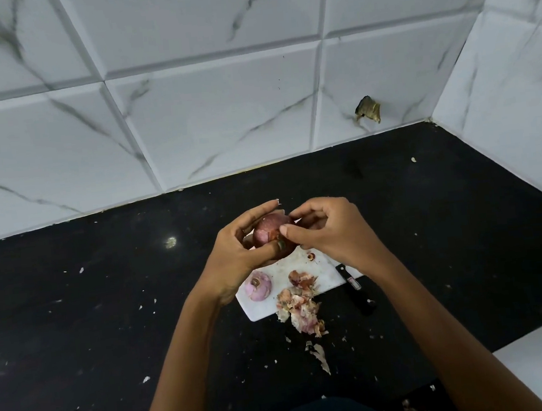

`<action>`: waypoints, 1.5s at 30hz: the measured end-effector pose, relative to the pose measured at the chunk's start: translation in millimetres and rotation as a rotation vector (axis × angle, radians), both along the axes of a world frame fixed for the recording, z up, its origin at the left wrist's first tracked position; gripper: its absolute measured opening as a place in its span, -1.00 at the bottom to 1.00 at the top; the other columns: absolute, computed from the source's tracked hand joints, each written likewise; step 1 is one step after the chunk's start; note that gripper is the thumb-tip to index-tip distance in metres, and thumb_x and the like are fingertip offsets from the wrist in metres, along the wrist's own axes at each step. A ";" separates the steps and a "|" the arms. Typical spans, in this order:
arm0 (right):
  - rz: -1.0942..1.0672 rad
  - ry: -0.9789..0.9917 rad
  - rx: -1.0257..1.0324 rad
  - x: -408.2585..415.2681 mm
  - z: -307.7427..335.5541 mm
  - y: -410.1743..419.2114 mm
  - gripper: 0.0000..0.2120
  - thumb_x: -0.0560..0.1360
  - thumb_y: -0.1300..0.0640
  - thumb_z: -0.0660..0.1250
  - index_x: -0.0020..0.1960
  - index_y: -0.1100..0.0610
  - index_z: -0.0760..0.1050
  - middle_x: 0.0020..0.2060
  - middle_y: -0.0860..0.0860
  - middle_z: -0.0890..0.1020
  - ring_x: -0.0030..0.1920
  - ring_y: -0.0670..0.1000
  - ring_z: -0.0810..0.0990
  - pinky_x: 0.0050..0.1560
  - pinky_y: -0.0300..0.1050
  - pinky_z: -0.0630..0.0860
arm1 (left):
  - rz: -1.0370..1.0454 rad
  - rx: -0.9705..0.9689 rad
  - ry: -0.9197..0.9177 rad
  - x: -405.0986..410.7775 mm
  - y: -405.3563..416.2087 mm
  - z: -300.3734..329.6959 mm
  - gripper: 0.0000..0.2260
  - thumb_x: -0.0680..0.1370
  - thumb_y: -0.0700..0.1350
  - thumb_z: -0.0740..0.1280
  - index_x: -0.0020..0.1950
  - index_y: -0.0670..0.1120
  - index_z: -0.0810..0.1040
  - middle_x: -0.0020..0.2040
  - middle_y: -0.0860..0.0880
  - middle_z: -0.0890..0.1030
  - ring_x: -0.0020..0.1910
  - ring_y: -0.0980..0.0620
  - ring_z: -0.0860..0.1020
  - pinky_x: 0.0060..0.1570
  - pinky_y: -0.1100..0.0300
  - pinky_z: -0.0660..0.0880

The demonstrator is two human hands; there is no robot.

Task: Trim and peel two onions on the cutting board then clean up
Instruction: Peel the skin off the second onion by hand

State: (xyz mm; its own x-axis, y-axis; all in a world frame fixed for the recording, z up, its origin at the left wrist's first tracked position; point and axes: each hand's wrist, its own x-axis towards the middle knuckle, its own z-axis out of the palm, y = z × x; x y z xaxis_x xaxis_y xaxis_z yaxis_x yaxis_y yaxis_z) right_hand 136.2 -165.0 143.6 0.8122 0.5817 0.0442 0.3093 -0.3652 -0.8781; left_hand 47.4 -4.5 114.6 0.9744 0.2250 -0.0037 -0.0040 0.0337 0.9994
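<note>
No legible text; knife [354, 286] label unreadable.

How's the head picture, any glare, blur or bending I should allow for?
Head view: the wall tiles bow from the wide lens; one small glare spot on the black counter; the held onion and both hands, left hand and right hand, look fairly sharp; lighting is even.

The far end of the white rectangular cutting board [324, 274] is hidden behind both hands. The left hand [239, 254] covers the left side of the red-skinned onion [270, 232]; the right hand [326, 229] covers its right side. The right wrist hides the blade of the black-handled knife [357, 291]. The label on its handle is too small to read.
</note>
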 end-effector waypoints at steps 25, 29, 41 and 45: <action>-0.211 0.217 0.212 9.3 -28.0 0.9 -0.89 0.49 0.37 0.32 -0.08 0.26 0.63 -0.25 0.11 0.68 -0.28 -0.06 0.69 -0.33 -0.27 0.59 | -0.031 -0.172 0.007 3.3 -5.8 -4.9 -0.53 0.38 -0.32 0.34 0.27 -0.04 0.58 0.26 -0.06 0.59 0.26 -0.10 0.56 0.10 0.01 0.58; -0.198 0.059 0.027 8.1 -45.8 5.3 -0.95 0.49 0.30 0.37 -0.09 0.23 0.62 -0.32 -0.03 0.62 -0.40 -0.22 0.61 -0.39 -0.38 0.52 | -0.023 -0.134 0.042 4.3 -12.2 -10.7 -0.53 0.34 -0.30 0.34 0.21 0.00 0.62 0.25 -0.06 0.58 0.24 -0.10 0.56 0.10 0.00 0.58; 0.071 0.036 -0.607 16.1 -90.1 -2.1 -0.68 0.60 0.11 0.19 -0.29 0.21 0.46 -0.28 0.09 0.57 -0.20 0.09 0.55 -0.19 -0.04 0.41 | -0.014 -0.188 0.066 1.0 -6.9 -11.2 -0.49 0.33 -0.30 0.31 0.22 0.08 0.59 0.31 -0.10 0.50 0.25 -0.12 0.54 0.00 0.10 0.58; -0.039 0.238 -0.087 9.7 -61.8 2.2 -0.69 0.63 0.00 0.15 0.02 0.20 0.56 -0.12 0.07 0.64 -0.13 0.02 0.63 -0.03 0.00 0.58 | -0.031 -0.142 0.076 1.7 -8.2 -12.3 -0.43 0.30 -0.27 0.35 0.27 0.13 0.55 0.24 -0.19 0.54 0.20 -0.16 0.58 0.07 0.04 0.58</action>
